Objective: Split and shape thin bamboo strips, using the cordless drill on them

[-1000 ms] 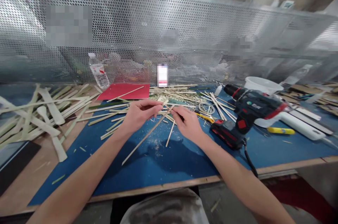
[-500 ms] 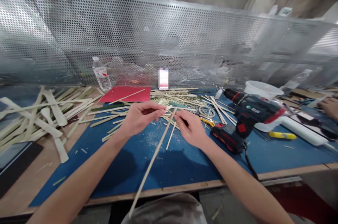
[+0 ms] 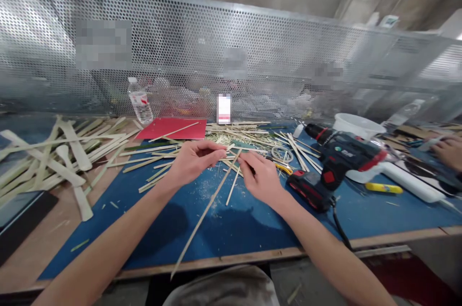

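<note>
Bamboo strip pile [image 3: 54, 164] far left on the bench [image 3: 216, 261], red card [image 3: 169, 128] behind it. Then the left hand [image 3: 195, 161]: fingers [image 3: 216, 152] curled, tips together just beside the long bamboo sliver [image 3: 207, 210]; can't tell if they grip it. Sliver's upper end is at the right hand [image 3: 260, 180], thumb and index clamped on it, lower end angled down across the blue mat [image 3: 231, 243] past the bench edge. Further right: yellow-handled scissors [image 3: 283, 168], cordless drill [image 3: 341, 157], white plastic tub [image 3: 357, 124], co-worker's hand [image 3: 447, 152] at the frame edge.
</note>
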Action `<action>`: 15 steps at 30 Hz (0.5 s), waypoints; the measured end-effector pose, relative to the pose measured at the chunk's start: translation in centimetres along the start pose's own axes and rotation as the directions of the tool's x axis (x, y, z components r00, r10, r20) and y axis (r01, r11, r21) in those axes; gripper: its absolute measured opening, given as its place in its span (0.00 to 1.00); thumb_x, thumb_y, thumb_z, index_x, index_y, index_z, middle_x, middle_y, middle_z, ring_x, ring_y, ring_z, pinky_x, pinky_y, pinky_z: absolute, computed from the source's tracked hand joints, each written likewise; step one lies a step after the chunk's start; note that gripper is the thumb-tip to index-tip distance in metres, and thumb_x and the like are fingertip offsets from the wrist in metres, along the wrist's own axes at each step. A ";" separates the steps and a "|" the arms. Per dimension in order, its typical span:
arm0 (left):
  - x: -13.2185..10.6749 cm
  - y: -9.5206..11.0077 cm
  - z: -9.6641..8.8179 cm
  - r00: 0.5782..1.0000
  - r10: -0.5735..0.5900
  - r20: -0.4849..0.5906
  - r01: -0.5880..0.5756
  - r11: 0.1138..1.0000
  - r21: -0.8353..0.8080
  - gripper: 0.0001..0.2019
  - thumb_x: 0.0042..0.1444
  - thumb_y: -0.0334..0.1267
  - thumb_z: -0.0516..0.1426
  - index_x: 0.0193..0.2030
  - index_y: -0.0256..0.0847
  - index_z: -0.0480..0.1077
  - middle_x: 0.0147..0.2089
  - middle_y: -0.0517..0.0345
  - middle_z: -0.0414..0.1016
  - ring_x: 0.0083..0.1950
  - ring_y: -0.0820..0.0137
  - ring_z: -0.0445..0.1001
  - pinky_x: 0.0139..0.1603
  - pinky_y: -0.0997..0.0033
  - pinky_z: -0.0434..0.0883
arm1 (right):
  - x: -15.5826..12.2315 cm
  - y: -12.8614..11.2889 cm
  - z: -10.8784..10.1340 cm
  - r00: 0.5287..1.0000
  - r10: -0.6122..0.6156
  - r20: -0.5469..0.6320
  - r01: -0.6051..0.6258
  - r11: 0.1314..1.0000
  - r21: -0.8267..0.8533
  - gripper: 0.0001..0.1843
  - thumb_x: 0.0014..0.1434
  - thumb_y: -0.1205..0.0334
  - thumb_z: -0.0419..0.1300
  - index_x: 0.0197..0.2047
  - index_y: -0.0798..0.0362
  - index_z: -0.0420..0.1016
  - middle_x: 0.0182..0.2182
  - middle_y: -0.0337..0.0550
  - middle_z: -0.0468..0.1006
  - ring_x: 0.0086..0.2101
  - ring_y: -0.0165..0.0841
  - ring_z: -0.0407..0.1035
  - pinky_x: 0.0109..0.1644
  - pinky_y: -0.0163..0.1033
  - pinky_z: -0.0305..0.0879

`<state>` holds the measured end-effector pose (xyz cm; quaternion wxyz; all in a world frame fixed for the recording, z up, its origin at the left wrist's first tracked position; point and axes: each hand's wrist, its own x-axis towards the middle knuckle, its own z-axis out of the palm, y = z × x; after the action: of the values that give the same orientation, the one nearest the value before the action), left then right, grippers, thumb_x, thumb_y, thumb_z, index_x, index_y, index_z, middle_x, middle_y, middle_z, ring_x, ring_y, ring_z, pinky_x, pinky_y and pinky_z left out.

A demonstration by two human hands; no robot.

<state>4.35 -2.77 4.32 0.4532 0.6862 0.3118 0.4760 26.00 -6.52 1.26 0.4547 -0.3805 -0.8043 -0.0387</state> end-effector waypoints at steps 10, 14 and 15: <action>1.1 -0.9 0.5 1.000 0.001 0.003 -0.001 1.000 -0.012 0.10 0.56 0.42 0.68 0.40 0.38 0.82 0.30 0.57 0.79 0.27 0.76 0.71 0.28 0.77 0.70 | 1.7 -0.2 -0.4 0.910 0.339 0.237 -0.403 0.856 0.323 0.20 0.71 0.50 0.55 0.41 0.57 0.79 0.28 0.39 0.73 0.27 0.21 0.60 0.31 0.29 0.54; 0.8 -1.1 0.0 0.999 0.005 0.048 -0.002 0.999 -0.053 0.10 0.60 0.42 0.67 0.42 0.39 0.81 0.26 0.60 0.74 0.25 0.77 0.67 0.24 0.78 0.64 | 1.3 0.3 -0.5 0.883 0.345 0.318 -0.463 0.753 0.468 0.21 0.71 0.47 0.55 0.46 0.56 0.78 0.29 0.39 0.74 0.25 0.20 0.61 0.28 0.28 0.56; 0.7 -0.9 -0.1 0.997 -0.001 0.072 0.005 0.998 -0.056 0.10 0.60 0.43 0.67 0.42 0.38 0.81 0.26 0.60 0.73 0.25 0.78 0.66 0.23 0.78 0.64 | 1.2 0.4 -0.6 0.869 0.326 0.373 -0.487 0.700 0.522 0.22 0.71 0.45 0.54 0.47 0.57 0.78 0.28 0.38 0.73 0.24 0.20 0.61 0.27 0.28 0.56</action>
<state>4.52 -1.80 3.71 0.4839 0.6895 0.2830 0.4586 26.34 -5.82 2.44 0.4421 -0.3873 -0.7201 0.3689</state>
